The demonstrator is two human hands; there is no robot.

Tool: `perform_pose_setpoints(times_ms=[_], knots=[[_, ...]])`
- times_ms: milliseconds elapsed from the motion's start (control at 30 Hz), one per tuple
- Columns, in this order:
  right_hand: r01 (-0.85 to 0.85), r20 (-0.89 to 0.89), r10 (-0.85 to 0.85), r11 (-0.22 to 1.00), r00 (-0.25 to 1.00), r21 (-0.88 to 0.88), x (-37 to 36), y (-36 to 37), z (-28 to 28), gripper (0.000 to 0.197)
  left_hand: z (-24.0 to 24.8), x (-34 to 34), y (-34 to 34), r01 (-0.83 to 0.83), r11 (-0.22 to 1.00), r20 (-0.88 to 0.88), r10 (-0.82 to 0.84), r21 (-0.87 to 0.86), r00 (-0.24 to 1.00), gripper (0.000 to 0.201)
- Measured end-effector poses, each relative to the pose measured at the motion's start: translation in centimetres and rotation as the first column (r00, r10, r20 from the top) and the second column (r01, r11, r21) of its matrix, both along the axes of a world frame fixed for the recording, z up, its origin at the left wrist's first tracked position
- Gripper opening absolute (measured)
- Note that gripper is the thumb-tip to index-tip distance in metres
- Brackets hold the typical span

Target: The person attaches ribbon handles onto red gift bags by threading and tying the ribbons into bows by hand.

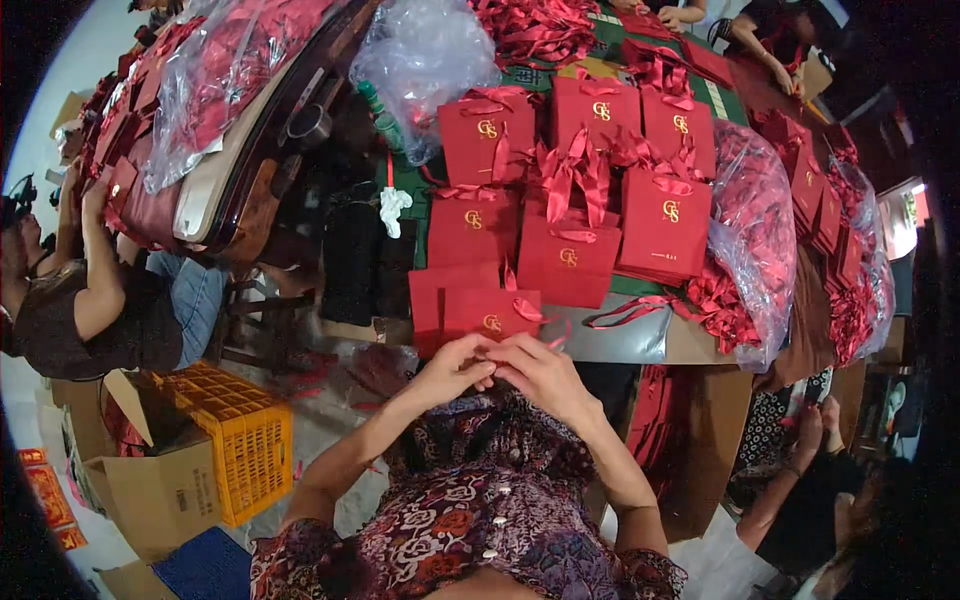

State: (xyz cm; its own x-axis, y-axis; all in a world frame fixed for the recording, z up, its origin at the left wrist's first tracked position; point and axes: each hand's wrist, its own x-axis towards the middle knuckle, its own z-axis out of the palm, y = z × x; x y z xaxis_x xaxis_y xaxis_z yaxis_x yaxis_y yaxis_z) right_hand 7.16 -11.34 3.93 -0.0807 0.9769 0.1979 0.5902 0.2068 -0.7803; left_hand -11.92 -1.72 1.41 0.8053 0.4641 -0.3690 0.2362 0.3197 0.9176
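Note:
My left hand (454, 374) and my right hand (541, 374) meet at the table's near edge, fingers curled and thumbs pinched in. What they pinch is too small to make out; a bit of pink ribbon (560, 328) shows just beyond my right fingers. Directly behind my hands lies a red paper gift bag (480, 305) with a gold emblem and a ribbon handle. Another plain red bag (428, 292) lies partly under it. Farther back, stacks of red gift bags (568, 255) with ribbon handles cover the table.
Clear plastic bags of red ribbons (752, 235) sit at the table's right. A green bottle-like object (380, 112) and white tissue (394, 212) are left of the stacks. A yellow crate (245, 440) and cardboard box (165, 490) stand on the floor. Other people work around the tables.

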Motion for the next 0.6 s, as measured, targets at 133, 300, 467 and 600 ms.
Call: perform_pose_setpoints(times_ms=[133,300,467,600], knots=[[0.018,-0.002,-0.018,1.0,1.0,0.014,-0.6,0.6,-0.3,0.02,0.1,-0.8,0.9,-0.123,0.987,0.018,0.126,-0.104,0.992,0.034],[0.11,-0.029,-0.109,0.994,0.994,0.028,-0.9,0.9,-1.2,0.013,0.9,-0.6,2.1,-0.121,0.975,-0.118,0.144,0.184,0.983,0.022],[0.299,-0.064,-0.297,0.954,0.953,0.02,-1.4,2.3,-1.3,0.011,0.8,-0.1,4.5,-0.022,0.376,-0.12,0.351,0.927,0.929,0.038],[0.433,-0.121,-0.427,0.901,0.896,0.031,-2.4,3.6,-2.9,0.011,-0.5,0.2,5.1,0.079,0.378,-0.2,0.293,0.922,0.935,0.046]])
